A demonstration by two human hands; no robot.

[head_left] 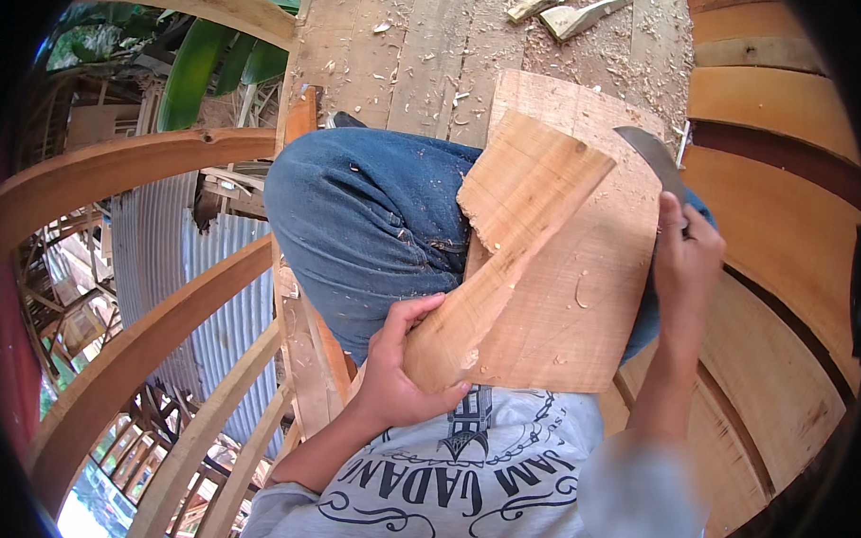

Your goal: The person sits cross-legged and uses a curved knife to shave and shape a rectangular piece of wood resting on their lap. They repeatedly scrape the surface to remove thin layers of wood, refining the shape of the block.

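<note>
We grip tan paddle-shaped wood pc [532, 199] w/ L hand [396, 370], lower ctr; R hand [689, 257], mid-rt, clasps curved grey metal knife [653, 161].

Head view: camera on your head, left one of a side-by-side fisheye pair, looking steeply down past your shirt [461, 469] to your jeans [357, 209]. Close range; left hand [399, 367] just left of mid-frame, right hand [687, 250] well to the right. Upright, unmirrored. Field wide: plank surface [418, 79] at top, wooden rails [143, 352] on your left bowing toward the edge
</note>
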